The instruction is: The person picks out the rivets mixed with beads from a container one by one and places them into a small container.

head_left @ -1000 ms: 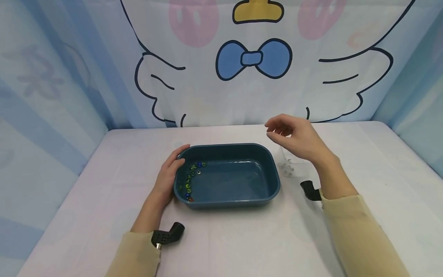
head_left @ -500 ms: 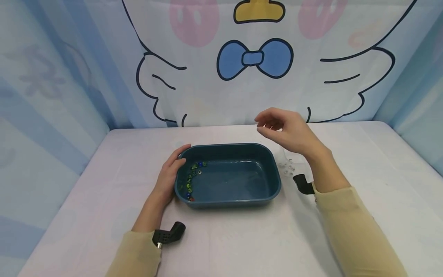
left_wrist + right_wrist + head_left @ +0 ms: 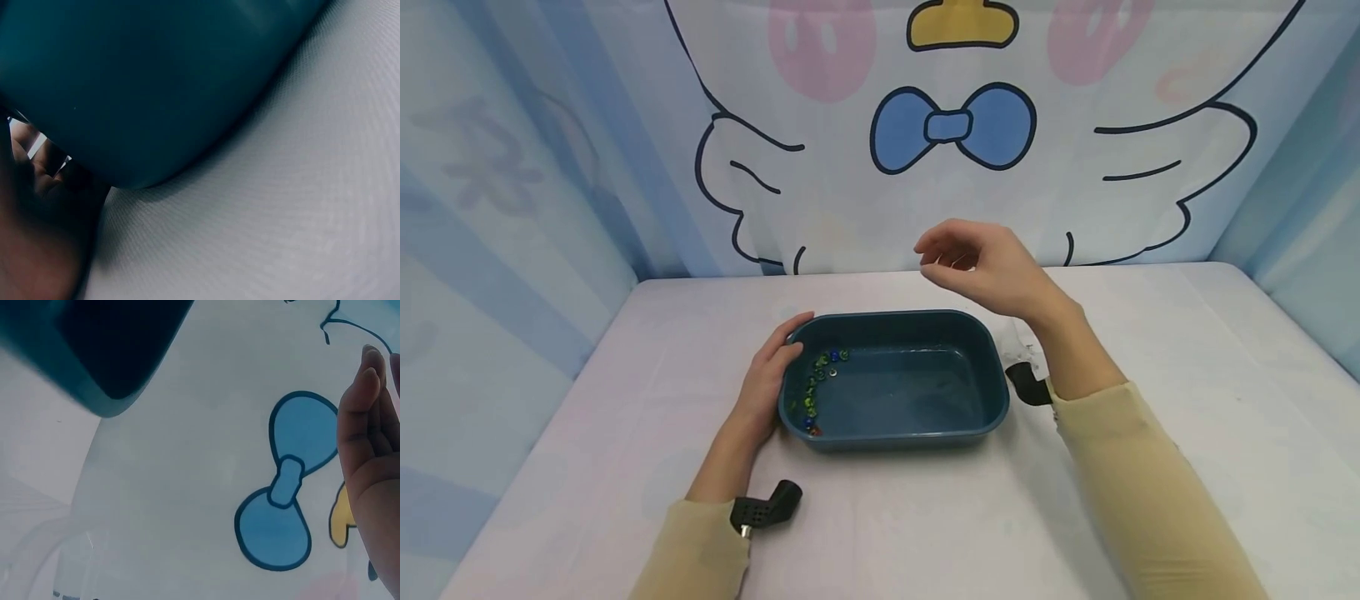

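A dark teal basin point(image 3: 910, 396) stands on the table. Several green, blue and orange glass marbles point(image 3: 810, 392) lie along its left side, with a small pale one beside them. My left hand point(image 3: 762, 385) grips the basin's left end, thumb over the rim and fingers along the outer wall; the left wrist view shows the basin's underside curve close by. My right hand point(image 3: 988, 265) hovers above and behind the basin's back right corner, fingers loosely bent. In the right wrist view I see nothing between the fingers of the right hand point(image 3: 372, 437).
To the basin's right, partly hidden by my right arm, is a clear container point(image 3: 1011, 333) with small clear pieces near it. White cloth covers the table point(image 3: 910, 525). A printed curtain point(image 3: 850, 217) hangs right behind the table's back edge.
My right hand has moved left and up, from over the clear container towards the basin's back right. The left hand, the basin and the marbles stay in place.
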